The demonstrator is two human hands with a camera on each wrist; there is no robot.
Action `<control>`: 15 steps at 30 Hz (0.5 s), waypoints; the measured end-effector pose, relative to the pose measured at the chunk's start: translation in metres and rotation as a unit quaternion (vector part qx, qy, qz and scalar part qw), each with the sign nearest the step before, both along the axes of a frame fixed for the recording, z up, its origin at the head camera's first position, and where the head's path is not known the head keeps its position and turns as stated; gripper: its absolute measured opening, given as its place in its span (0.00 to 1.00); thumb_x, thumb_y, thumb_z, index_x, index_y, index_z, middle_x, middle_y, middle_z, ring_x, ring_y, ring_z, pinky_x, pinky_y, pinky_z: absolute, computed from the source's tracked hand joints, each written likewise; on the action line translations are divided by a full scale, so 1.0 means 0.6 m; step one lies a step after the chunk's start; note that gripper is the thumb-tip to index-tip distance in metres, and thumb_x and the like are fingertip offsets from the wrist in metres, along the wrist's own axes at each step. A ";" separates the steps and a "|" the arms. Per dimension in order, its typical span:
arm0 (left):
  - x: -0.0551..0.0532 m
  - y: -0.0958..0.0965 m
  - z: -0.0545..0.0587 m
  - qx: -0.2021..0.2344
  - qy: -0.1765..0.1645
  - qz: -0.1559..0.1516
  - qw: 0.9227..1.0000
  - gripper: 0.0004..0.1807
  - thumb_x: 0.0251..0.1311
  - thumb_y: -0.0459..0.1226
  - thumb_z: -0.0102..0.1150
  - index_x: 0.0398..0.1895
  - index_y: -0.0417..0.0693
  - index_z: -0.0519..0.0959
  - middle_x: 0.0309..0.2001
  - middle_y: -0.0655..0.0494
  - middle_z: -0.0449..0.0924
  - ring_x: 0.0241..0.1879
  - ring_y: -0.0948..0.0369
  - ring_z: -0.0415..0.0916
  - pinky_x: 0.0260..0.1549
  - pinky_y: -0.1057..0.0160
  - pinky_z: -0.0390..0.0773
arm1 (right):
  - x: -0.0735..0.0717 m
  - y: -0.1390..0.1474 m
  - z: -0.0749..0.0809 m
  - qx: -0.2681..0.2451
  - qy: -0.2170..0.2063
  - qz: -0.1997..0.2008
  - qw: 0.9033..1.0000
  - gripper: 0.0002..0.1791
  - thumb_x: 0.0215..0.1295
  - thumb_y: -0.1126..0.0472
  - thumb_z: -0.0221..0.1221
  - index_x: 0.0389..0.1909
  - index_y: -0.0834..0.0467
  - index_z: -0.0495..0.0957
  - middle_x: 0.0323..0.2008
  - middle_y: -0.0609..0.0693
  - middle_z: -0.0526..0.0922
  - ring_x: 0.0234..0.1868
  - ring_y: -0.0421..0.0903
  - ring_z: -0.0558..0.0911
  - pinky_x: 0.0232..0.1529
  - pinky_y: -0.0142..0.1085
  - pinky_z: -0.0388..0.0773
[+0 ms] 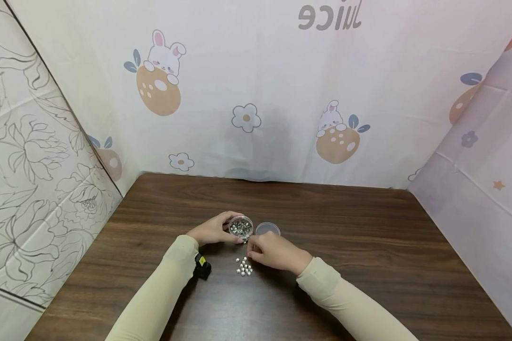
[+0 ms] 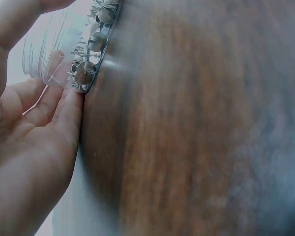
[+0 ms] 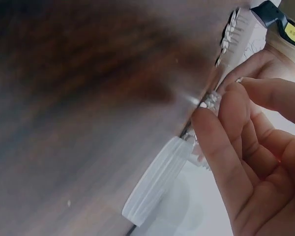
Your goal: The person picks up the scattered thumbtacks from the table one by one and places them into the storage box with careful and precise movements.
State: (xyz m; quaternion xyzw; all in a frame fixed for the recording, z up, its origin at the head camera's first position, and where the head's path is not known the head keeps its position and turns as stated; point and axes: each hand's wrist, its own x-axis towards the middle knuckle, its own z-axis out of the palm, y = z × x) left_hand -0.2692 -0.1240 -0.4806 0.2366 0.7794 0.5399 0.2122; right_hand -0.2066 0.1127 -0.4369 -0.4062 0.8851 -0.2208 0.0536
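A clear round jar (image 1: 241, 226) holds many silver thumbtacks (image 2: 96, 41). My left hand (image 1: 215, 229) grips it from the left, thumb and fingers curved around its side, and it stands on the table. Just right of and below the jar, my right hand (image 1: 277, 251) has its thumb and index finger together. Between those tips a small shiny thumbtack (image 3: 239, 79) shows in the right wrist view. Loose thumbtacks (image 1: 244, 267) lie in a small group on the table near the right hand. The clear lid (image 1: 268, 229) rests right of the jar, partly behind the right hand.
The dark wood table (image 1: 345, 222) reaches back to a patterned curtain (image 1: 277, 94). More patterned cloth (image 1: 34, 142) hangs along the left side. A black device with a yellow label (image 1: 202, 266) sits at the left wrist.
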 end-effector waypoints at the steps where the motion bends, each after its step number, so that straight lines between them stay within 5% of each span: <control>1: 0.000 0.000 0.000 0.000 0.000 0.000 1.000 0.39 0.56 0.37 0.75 0.70 0.49 0.67 0.63 0.51 0.70 0.59 0.56 0.73 0.60 0.52 0.71 | -0.001 0.001 0.001 -0.003 0.001 -0.001 1.000 0.06 0.66 0.65 0.63 0.30 0.52 0.79 0.21 0.37 0.75 0.21 0.31 0.70 0.24 0.28 0.71; 15: 0.001 0.002 0.002 -0.005 -0.002 0.004 1.000 0.38 0.56 0.37 0.75 0.69 0.49 0.67 0.63 0.51 0.70 0.58 0.56 0.73 0.60 0.53 0.72 | -0.019 0.008 0.015 -0.027 -0.003 -0.037 0.999 0.04 0.68 0.62 0.64 0.32 0.53 0.79 0.22 0.37 0.76 0.22 0.33 0.72 0.26 0.30 0.73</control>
